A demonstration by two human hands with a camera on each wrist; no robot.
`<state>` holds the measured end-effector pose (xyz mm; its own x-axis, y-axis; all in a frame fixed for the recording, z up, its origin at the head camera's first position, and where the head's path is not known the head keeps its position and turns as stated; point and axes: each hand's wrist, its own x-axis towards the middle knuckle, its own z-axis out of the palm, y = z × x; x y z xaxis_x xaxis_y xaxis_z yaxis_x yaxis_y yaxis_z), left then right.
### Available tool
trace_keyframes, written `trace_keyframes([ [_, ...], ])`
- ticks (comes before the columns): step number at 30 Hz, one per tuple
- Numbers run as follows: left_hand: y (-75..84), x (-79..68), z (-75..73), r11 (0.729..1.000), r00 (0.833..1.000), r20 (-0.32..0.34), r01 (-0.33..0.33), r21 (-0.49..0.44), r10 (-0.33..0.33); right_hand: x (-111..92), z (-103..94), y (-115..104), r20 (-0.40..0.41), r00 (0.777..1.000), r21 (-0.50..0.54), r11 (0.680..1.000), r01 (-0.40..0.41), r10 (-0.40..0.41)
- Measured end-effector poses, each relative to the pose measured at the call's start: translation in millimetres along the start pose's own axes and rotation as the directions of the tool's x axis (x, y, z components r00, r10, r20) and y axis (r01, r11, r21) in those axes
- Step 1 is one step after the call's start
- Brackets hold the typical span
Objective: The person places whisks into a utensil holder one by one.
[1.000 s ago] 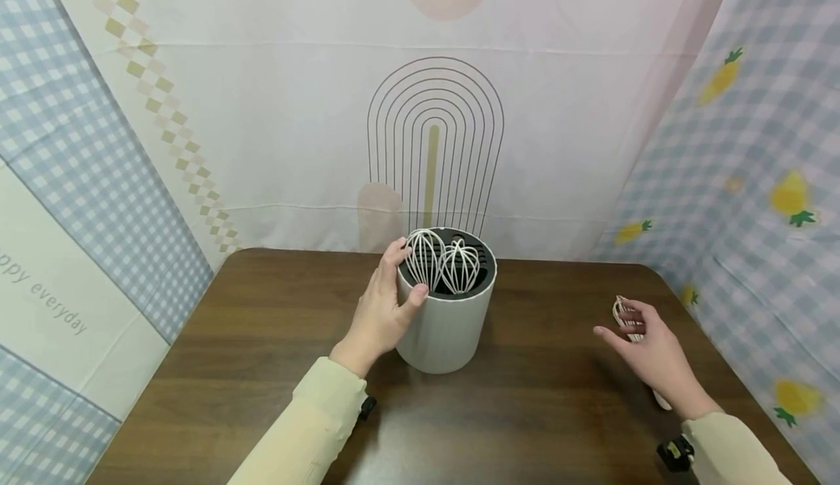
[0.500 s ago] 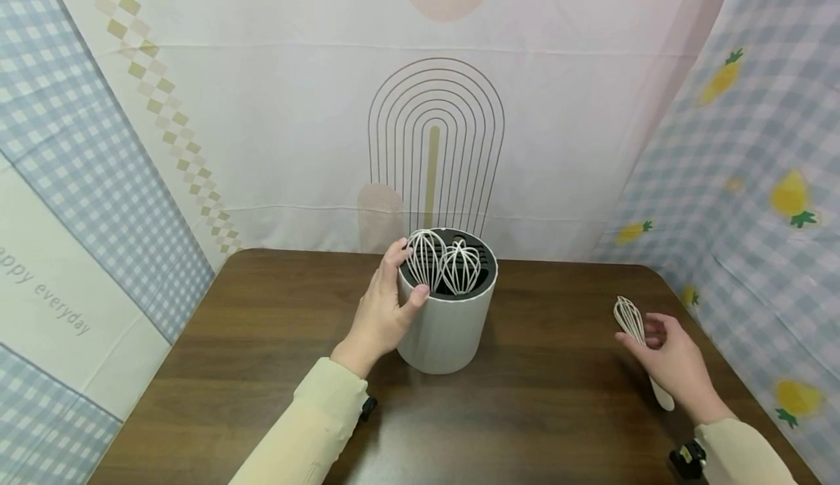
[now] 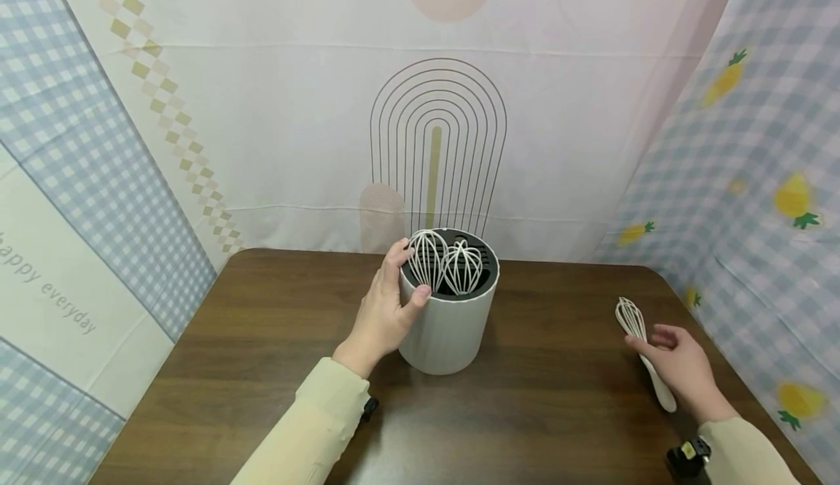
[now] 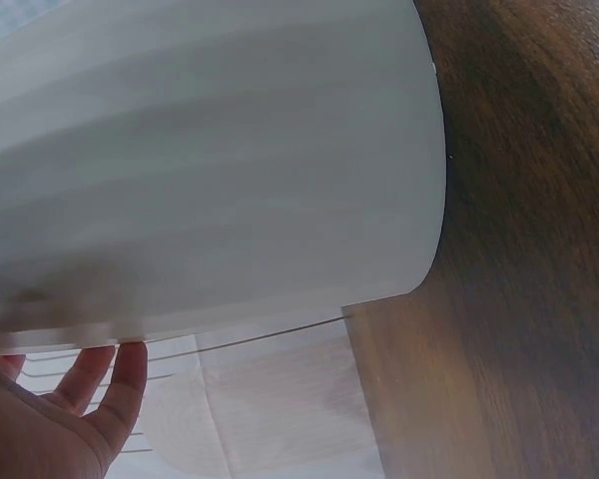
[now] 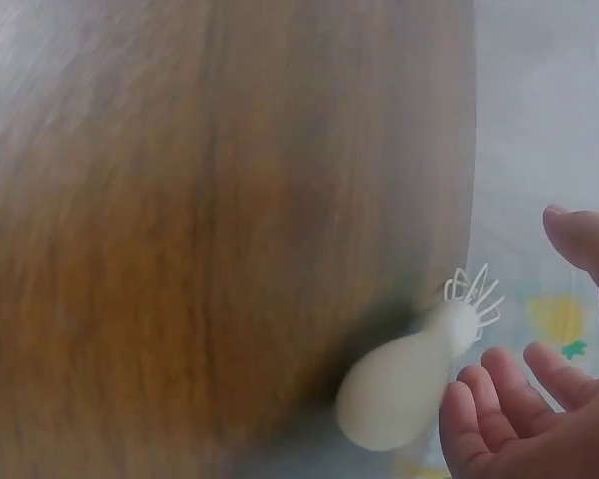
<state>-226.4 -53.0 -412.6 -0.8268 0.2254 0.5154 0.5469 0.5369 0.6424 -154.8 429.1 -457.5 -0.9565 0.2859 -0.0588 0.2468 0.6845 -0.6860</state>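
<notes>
A white, ribbed utensil holder (image 3: pixel 446 339) with a black slotted insert stands upright on the table. My left hand (image 3: pixel 377 313) grips its left side, thumb at the front rim and fingers round the back. Two white balloon whisks, a larger whisk (image 3: pixel 427 260) and a smaller whisk (image 3: pixel 462 269), stand in it with wires up and handles hidden. At the right, a third white whisk (image 3: pixel 659 389) lies on the table, wires pointing away. Over its middle is my right hand (image 3: pixel 685 372); in the right wrist view its thumb and fingers are spread beside the whisk's handle (image 5: pixel 391 399).
The brown wooden table (image 3: pixel 295 310) ends at a white printed cloth (image 3: pixel 295 135) behind it. Blue checked cloth with yellow fruit (image 3: pixel 794 195) hangs close along the right edge. More checked cloth (image 3: pixel 85 127) hangs at the left.
My right hand has drawn back and to the right along the whisk, uncovering its wires and then more of its handle. The left hand and the holder stay in place.
</notes>
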Motion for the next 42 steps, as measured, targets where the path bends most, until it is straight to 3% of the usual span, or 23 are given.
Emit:
trace_keyframes([
  [10, 0.1, -0.1, 0.2, 1.000, 1.000, 0.001, 0.000, 0.000, 0.000, 1.3, 1.1, 5.6, 0.038, 0.995, 0.092, 0.991, -0.100, 0.097],
  [16, 1.2, 0.0, 0.8, 1.000, 1.000, -0.002, -0.007, -0.006, 0.007, 2.4, 5.4, 12.0, -0.019, 0.993, 0.112, 0.987, -0.117, 0.120],
  [23, 1.6, -0.7, 0.5, 1.000, 1.000, -0.007, -0.005, -0.006, 0.005, 7.9, 3.9, 17.3, 0.025, 0.991, 0.106, 0.985, -0.136, 0.134],
  [32, -0.4, -0.5, 0.5, 1.000, 1.000, -0.007, -0.007, -0.003, 0.007, 6.0, 1.4, 5.0, -0.025, 0.999, 0.074, 0.996, -0.046, 0.048],
  [37, -0.8, -0.9, 0.2, 1.000, 1.000, -0.010, -0.002, -0.003, 0.002, 2.4, 3.2, -16.7, -0.072, 0.997, 0.072, 0.996, 0.046, -0.041],
  [42, -0.6, -0.5, 0.7, 1.000, 1.000, -0.004, 0.000, -0.005, 0.000, -2.0, 8.2, -44.1, -0.104, 0.990, 0.133, 0.985, 0.106, -0.093],
])
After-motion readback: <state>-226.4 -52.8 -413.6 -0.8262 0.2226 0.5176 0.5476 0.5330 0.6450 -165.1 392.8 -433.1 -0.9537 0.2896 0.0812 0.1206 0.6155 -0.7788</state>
